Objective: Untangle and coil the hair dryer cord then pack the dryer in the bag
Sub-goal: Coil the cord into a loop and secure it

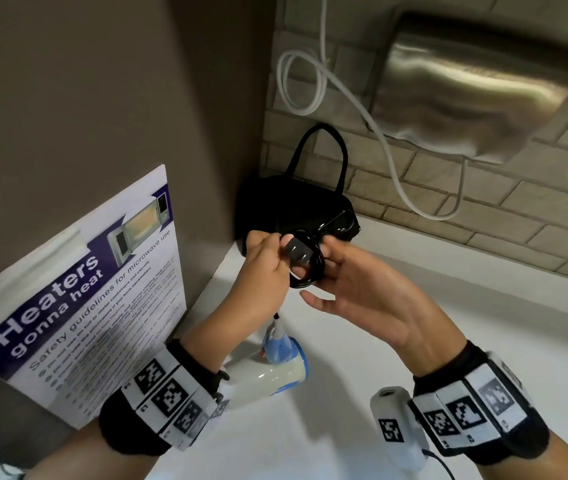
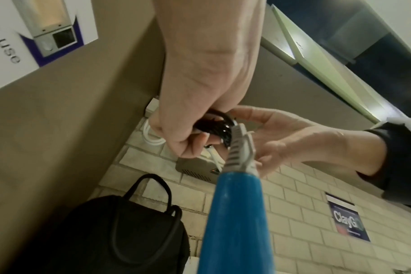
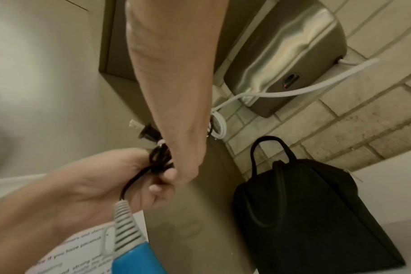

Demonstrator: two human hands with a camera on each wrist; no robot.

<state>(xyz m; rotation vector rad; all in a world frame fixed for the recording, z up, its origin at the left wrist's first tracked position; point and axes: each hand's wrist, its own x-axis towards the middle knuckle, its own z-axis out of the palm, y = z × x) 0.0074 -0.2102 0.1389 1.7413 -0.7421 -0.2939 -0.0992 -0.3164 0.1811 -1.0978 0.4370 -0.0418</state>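
The counter [image 1: 379, 341] carries everything. A steel hand dryer [image 1: 476, 88] is fixed to the brick wall above it, with a white cable [image 1: 355, 102] looping below; it has no part in the task.

A poster [image 1: 78, 299] leans against the left wall. It reads "Heaters gonna heat" and "Safety guidelines for microwave use". A small wall sign [image 2: 348, 220] reads "ClayG", the rest too blurred to read.

The bag [image 1: 293, 209] stands upright in the back corner, handles up, near the hands, probably placed there for packing. Whether it is open cannot be told.

The dryer [image 1: 268, 372] lies on the counter under the left wrist, with its blue handle [image 2: 235, 222] rising toward the hands. Judged from the short cord run left, it lies close so that the coil can be formed without strain.

The left hand [image 1: 261, 268] is curled, pinching the plug [image 1: 296, 251] against the coil. The right hand [image 1: 365, 292] is partly open: thumb and upper fingers steady the coil [image 1: 306, 271], lower fingers extended.

The cord is wound in 1 tight black coil, held above the counter. Coiling appears nearly complete; packing is not yet done.
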